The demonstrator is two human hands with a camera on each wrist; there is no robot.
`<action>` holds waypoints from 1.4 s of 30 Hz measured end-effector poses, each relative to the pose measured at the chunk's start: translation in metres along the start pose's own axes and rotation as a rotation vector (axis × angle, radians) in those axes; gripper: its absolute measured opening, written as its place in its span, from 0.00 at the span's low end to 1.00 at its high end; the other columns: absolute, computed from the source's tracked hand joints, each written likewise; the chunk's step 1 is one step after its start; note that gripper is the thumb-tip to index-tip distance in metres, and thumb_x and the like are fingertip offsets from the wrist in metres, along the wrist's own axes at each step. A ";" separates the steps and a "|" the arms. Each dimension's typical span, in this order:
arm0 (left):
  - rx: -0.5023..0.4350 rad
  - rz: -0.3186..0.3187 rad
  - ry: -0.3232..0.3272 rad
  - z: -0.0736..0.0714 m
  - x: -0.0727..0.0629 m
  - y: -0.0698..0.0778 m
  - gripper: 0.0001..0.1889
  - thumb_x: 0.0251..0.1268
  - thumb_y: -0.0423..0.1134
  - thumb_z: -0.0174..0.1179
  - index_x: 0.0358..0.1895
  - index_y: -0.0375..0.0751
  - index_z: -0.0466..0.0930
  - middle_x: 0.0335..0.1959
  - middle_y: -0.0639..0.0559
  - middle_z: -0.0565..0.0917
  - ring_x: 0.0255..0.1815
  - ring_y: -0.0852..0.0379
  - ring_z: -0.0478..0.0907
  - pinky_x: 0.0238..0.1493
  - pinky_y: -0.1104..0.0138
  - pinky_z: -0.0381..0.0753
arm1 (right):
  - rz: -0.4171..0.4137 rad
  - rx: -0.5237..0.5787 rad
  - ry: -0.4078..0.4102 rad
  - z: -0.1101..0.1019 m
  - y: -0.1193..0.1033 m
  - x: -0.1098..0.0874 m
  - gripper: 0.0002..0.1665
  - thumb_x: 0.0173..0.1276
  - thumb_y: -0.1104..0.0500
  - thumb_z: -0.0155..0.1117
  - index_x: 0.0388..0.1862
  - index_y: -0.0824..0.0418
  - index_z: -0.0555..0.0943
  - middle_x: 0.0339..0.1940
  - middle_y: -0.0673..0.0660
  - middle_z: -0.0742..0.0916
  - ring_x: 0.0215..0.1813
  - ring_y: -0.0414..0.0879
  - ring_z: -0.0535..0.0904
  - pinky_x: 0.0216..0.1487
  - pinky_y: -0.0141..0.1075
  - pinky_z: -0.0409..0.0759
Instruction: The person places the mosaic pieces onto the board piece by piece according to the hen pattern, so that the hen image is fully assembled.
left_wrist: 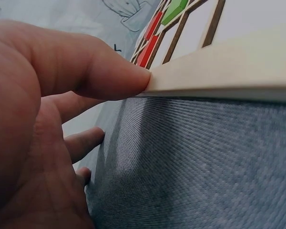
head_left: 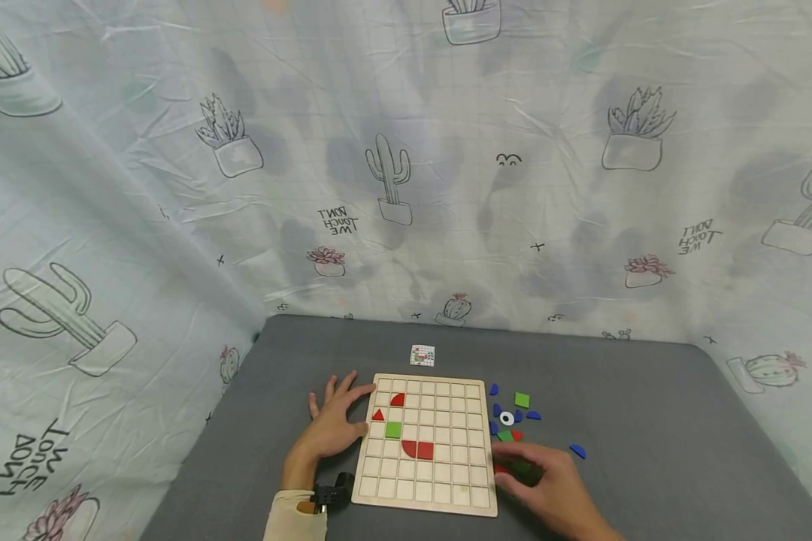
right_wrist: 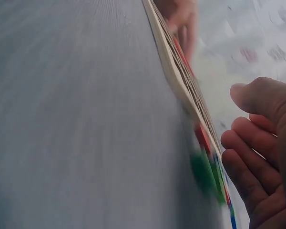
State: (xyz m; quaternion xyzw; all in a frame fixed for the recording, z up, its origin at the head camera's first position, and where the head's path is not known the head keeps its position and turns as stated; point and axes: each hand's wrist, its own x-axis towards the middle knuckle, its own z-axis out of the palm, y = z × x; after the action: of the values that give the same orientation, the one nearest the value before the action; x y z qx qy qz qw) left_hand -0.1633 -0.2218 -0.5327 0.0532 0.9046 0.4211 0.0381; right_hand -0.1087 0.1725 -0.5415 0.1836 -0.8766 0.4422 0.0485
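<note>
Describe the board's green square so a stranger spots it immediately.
On the grey table lies a wooden grid board. Toward its left side, the green square sits below and right of a red triangle in the head view. Every other piece on the board is red.

"Is it bright?"
"Yes, the curtain (head_left: 446, 188) looks pale and soft."
"Any shine?"
"Left wrist view: the board (left_wrist: 238, 62) looks nearly white (so bright!), with shadow on the table (left_wrist: 219, 162)."
"What's blurry?"
"The green piece (right_wrist: 203, 174), smeared in the right wrist view."
</note>
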 end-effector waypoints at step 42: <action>0.015 -0.002 0.016 0.002 0.000 0.000 0.37 0.59 0.27 0.69 0.75 0.46 0.81 0.89 0.34 0.58 0.91 0.25 0.37 0.79 0.26 0.17 | 0.256 -0.248 0.088 -0.018 0.011 -0.011 0.24 0.55 0.60 0.90 0.50 0.45 0.93 0.45 0.40 0.94 0.50 0.42 0.92 0.56 0.44 0.90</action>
State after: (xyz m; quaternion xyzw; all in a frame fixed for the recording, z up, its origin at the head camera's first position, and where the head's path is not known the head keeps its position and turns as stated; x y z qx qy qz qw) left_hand -0.1630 -0.2203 -0.5340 0.0493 0.9082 0.4146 0.0307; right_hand -0.1040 0.1962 -0.5419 0.0436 -0.9377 0.3406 0.0522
